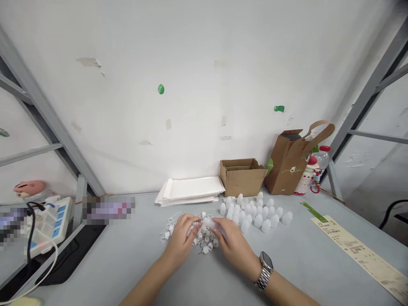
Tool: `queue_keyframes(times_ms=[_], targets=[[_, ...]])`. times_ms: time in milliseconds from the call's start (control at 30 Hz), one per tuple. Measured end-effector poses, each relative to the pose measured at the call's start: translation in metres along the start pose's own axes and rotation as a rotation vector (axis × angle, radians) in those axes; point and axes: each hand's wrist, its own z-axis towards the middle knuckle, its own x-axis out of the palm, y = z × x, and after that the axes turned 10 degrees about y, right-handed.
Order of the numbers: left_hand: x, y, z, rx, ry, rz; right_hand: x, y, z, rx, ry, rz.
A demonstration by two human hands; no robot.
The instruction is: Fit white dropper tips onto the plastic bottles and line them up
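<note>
Over white caps (210,246), the left hand (182,235) and right hand (234,239) pinch a translucent piece (208,222), its long axis roughly sideways.

Grey worktop (121,250), back edge: stack of flat white packets (194,188) near the middle, open cardboard box (242,182) just right of it. Then brown paper bag (285,170), standing upright, red-capped clear bottle (322,158) by the back right corner. Long printed paper strip (357,253) toward the right edge, green strips (314,211) at its far end. White power strip (60,223) by the left edge. Green stickers (161,89) on the white wall (191,42) behind.
</note>
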Motion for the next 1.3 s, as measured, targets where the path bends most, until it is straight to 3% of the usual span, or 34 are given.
queue_keyframes(times_ms=[233, 433, 667, 900, 1133, 1200, 1300], targets=[[0.004, -0.01, 0.001, -0.06, 0.077, -0.245, 0.001, -0.002, -0.001, -0.06, 0.028, 0.002], [-0.004, -0.002, 0.009, -0.164, -0.006, -0.501, -0.008, 0.004, 0.002, -0.098, 0.092, -0.052], [-0.002, 0.011, 0.014, -0.227, -0.124, -0.433, -0.011, 0.01, 0.001, -0.117, 0.104, -0.106], [-0.022, 0.032, 0.015, -0.287, -0.363, -0.278, -0.013, 0.009, 0.0, -0.106, 0.066, -0.088], [-0.011, 0.034, 0.01, -0.128, -0.249, 0.143, -0.008, 0.004, 0.0, -0.056, 0.007, -0.071], [-0.008, 0.03, 0.009, -0.108, -0.255, 0.103, -0.008, 0.002, 0.0, -0.018, -0.004, -0.026], [-0.005, 0.018, 0.008, -0.098, -0.2, -0.133, -0.006, 0.001, 0.001, 0.026, -0.01, 0.074]])
